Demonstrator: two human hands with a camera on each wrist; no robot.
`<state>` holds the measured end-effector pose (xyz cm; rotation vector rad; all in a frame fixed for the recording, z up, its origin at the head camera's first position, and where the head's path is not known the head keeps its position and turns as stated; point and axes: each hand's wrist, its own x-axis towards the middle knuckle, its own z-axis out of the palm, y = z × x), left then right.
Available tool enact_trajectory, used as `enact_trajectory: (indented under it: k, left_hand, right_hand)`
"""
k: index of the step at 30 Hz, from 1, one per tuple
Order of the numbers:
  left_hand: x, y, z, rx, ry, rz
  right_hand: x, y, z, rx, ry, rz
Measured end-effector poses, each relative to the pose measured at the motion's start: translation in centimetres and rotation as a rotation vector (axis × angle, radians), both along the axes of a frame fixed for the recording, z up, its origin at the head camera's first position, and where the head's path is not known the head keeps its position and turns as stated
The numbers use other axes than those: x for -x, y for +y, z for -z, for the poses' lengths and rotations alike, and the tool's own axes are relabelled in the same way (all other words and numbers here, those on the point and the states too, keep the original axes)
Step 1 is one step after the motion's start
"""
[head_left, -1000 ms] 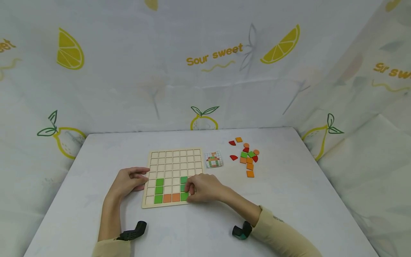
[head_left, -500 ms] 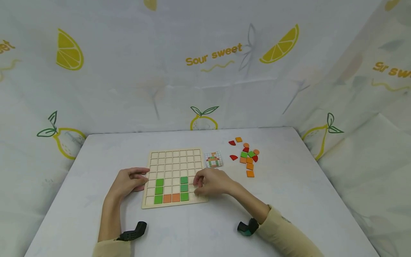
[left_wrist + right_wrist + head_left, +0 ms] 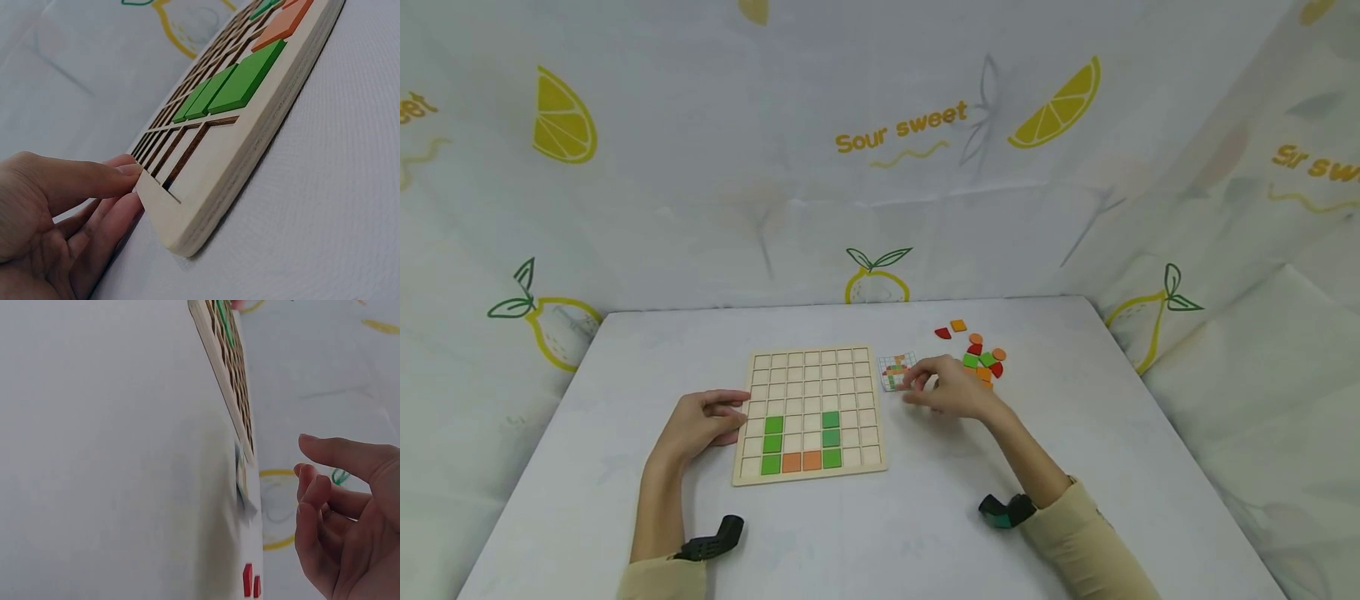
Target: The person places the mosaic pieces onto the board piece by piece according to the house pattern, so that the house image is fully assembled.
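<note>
A square wooden grid board lies on the table. Green square tiles stand in two columns on it, with orange square tiles between them in the bottom row. My left hand rests at the board's left edge. In the left wrist view, its thumb and fingertips touch the rim. My right hand is above the table right of the board, by a small pattern card. Its thumb and fingers stand apart with nothing between them. It partly hides the card and the tile pile.
Loose tiles lie at the back right, among them red quarter-circles, orange rounds, an orange square and green squares. A fabric backdrop with lemon prints rises behind the table.
My right hand has left the board's right-hand green column and moved right and back, to the card and loose tiles. The left hand and board have not visibly moved.
</note>
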<state>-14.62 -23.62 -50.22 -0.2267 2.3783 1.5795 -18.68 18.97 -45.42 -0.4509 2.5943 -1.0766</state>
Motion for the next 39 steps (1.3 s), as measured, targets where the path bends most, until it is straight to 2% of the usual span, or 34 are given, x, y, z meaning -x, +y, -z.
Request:
enact_trajectory:
  k: [5, 10, 15, 22, 32, 39]
  left_hand:
    - [0.1, -0.1, -0.1, -0.007, 0.005, 0.005]
    - [0.1, -0.2, -0.2, -0.007, 0.006, 0.002]
    - [0.1, -0.2, -0.1, -0.008, 0.004, -0.003]
    - [0.2, -0.2, -0.1, -0.021, 0.010, 0.003]
    - [0.0, 0.0, 0.0, -0.018, -0.001, -0.003]
    - [0.0, -0.1, 0.1, -0.026, 0.001, 0.002]
  right_hand:
    - [1.7, 3.9, 0.0, 0.054, 0.028, 0.107]
    - [3.0, 7.4, 0.8, 0.026, 0.053, 0.200]
    - [3.7, 9.4, 1.9, -0.007, 0.029, 0.273]
    - [4.1, 10.3, 2.7, 0.000, -0.025, 0.289]
    - [4.5, 10.9, 2.9, 0.027, -0.016, 0.237]
    - [4.4, 11.0, 2.8, 0.033, -0.045, 0.246]
